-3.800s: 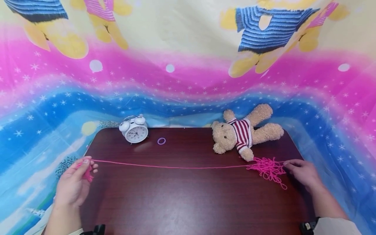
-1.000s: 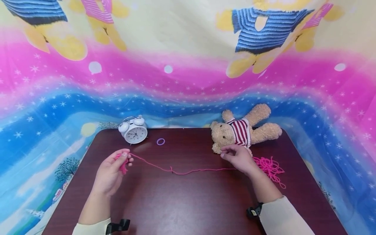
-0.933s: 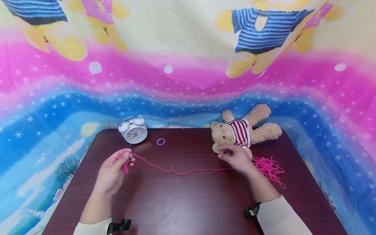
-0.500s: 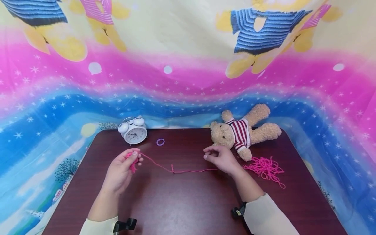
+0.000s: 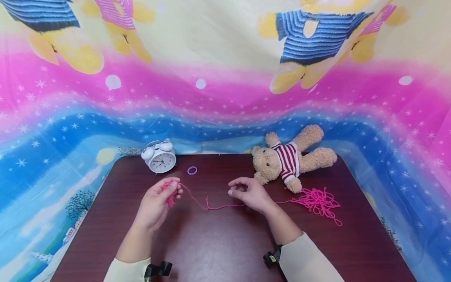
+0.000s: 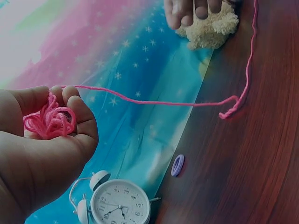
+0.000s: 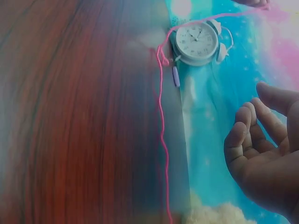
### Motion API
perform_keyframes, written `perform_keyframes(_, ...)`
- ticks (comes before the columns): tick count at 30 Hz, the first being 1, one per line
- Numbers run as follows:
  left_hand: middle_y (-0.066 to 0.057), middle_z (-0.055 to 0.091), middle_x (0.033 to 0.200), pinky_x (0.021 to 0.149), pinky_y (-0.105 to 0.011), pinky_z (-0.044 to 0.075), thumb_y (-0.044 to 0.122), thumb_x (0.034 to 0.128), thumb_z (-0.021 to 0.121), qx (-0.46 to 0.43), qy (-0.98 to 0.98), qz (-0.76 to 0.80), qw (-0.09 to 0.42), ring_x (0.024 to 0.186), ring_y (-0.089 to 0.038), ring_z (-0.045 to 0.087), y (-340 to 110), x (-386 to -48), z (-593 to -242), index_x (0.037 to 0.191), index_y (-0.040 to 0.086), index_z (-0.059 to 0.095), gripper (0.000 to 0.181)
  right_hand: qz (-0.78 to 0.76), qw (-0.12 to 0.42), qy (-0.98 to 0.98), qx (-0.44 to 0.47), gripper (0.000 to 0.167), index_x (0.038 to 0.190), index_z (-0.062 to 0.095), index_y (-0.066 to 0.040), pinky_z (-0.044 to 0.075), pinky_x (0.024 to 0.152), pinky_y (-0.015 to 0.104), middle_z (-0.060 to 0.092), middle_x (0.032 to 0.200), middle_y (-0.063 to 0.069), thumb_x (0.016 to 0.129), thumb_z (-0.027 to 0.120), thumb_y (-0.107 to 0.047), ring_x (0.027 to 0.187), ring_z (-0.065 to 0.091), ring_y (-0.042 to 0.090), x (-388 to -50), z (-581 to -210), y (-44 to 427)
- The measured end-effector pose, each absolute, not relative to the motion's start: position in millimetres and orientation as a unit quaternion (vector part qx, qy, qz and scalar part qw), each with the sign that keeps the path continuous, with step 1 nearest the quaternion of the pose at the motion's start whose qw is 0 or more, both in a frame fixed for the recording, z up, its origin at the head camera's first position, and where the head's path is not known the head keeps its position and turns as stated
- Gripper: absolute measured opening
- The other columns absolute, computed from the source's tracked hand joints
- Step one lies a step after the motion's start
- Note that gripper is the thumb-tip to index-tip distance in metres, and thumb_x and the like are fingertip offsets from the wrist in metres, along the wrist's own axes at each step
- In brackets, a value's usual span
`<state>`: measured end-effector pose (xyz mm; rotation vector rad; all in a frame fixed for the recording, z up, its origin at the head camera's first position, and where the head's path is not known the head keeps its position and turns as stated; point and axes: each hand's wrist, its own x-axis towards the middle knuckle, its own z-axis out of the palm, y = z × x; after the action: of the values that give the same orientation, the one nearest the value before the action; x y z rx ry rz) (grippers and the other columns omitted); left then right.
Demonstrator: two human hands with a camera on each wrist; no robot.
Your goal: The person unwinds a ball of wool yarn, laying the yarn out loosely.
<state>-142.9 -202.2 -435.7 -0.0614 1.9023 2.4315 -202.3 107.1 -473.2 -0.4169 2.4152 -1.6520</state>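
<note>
Gathered in my left hand [image 5: 155,205] is a small bundle of pink yarn [image 6: 50,120], held between curled fingers and thumb. From it one strand [image 5: 225,206] runs down to the table, where a small knotted or doubled bit sticks out, then on to the right. It ends in a loose tangled pile of pink yarn [image 5: 318,202] at the table's right side. My right hand [image 5: 251,194] hovers above the strand, fingers loosely bent; the right wrist view shows nothing between thumb and fingers. The strand passes below that hand without being gripped.
On the dark wooden table [image 5: 211,243] a white alarm clock [image 5: 161,158] stands at the back left, beside a purple ring [image 5: 192,170]. A teddy bear [image 5: 289,161] in a striped shirt lies at the back right, one paw near the yarn pile. A printed curtain [image 5: 225,102] hangs behind.
From wide apart at the table's sides, both hands have come towards the middle. The right hand has left the yarn pile, and the strand, taut before, now sags onto the table.
</note>
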Motion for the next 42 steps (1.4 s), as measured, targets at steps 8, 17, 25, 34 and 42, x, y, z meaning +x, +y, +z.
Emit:
perform_keyframes(8, -0.004, 0.070, 0.095, 0.071, -0.022, 0.053, 0.014, 0.1067, 0.059, -0.019, 0.620, 0.784, 0.036, 0.085, -0.012, 0.066, -188.3, -146.2, -433.6, 0.112, 0.012, 0.067, 0.010, -0.555, 0.108, 0.807, -0.171, 0.026, 0.114, 0.076, -0.006, 0.055, 0.067, 0.027, 0.074, 0.094, 0.001, 0.090, 0.080, -0.016, 0.082, 0.069, 0.017, -197.0, -470.0, 85.1)
perform_keyframes(17, -0.005, 0.069, 0.095, 0.076, -0.024, 0.054, 0.014, 0.1061, 0.060, -0.008, 0.617, 0.786, 0.046, 0.087, -0.015, 0.067, -173.8, -148.7, -430.9, 0.115, 0.009, 0.066, 0.012, -0.550, 0.124, 0.803, -0.193, 0.024, 0.113, 0.077, -0.010, 0.057, 0.055, 0.038, 0.074, 0.088, 0.002, 0.091, 0.080, -0.019, 0.074, 0.070, 0.039, -193.7, -470.0, 65.6)
perform_keyframes(25, -0.005, 0.068, 0.095, 0.078, -0.025, 0.056, 0.013, 0.1054, 0.061, 0.007, 0.619, 0.783, 0.056, 0.087, -0.016, 0.067, -163.8, -150.0, -428.2, 0.118, 0.007, 0.065, 0.014, -0.518, 0.100, 0.823, -0.213, 0.023, 0.112, 0.079, -0.017, 0.056, 0.066, 0.029, 0.073, 0.092, -0.005, 0.091, 0.080, -0.025, 0.078, 0.069, 0.018, -192.7, -464.3, 55.5)
perform_keyframes(34, -0.006, 0.067, 0.095, 0.077, -0.025, 0.055, 0.012, 0.1052, 0.061, 0.000, 0.628, 0.777, 0.055, 0.088, -0.016, 0.067, -163.2, -149.4, -427.5, 0.119, 0.004, 0.064, 0.016, -0.501, 0.086, 0.833, -0.218, 0.018, 0.109, 0.081, -0.018, 0.055, 0.070, 0.030, 0.073, 0.094, -0.011, 0.094, 0.077, -0.027, 0.082, 0.066, 0.011, -192.6, -460.8, 54.6)
perform_keyframes(42, -0.006, 0.068, 0.094, 0.075, -0.025, 0.054, 0.012, 0.1054, 0.060, -0.010, 0.633, 0.773, 0.050, 0.086, -0.016, 0.067, -166.9, -146.7, -429.4, 0.120, 0.002, 0.063, 0.017, -0.506, 0.066, 0.831, -0.223, 0.015, 0.105, 0.082, -0.018, 0.055, 0.071, 0.029, 0.074, 0.089, -0.009, 0.094, 0.077, -0.028, 0.079, 0.066, 0.011, -194.5, -460.3, 59.9)
